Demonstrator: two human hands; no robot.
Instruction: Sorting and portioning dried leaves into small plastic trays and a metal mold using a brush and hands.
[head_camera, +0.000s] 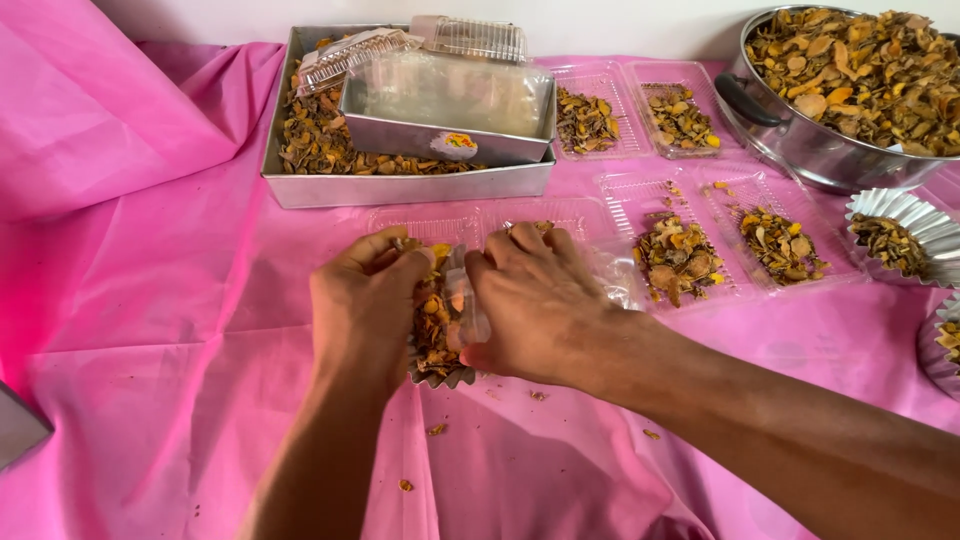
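Observation:
My left hand (362, 305) and my right hand (535, 305) meet over a small fluted foil cup (440, 375) filled with dried orange-brown chips (432, 318) on the pink cloth. Both hands close around the cup and a thin clear plastic bag or wrap (470, 300) that sits between my fingers. Most of the cup is hidden by my hands; only its lower rim shows. An open clear plastic clamshell box (480, 218) lies flat just beyond my hands.
A large metal tray (400, 185) of chips holds a smaller metal tin (440, 135) and clear lids at the back. Open clamshell boxes (700, 250) with chip portions lie right. A steel pot (810, 140) of chips and more foil cups (905, 240) stand far right.

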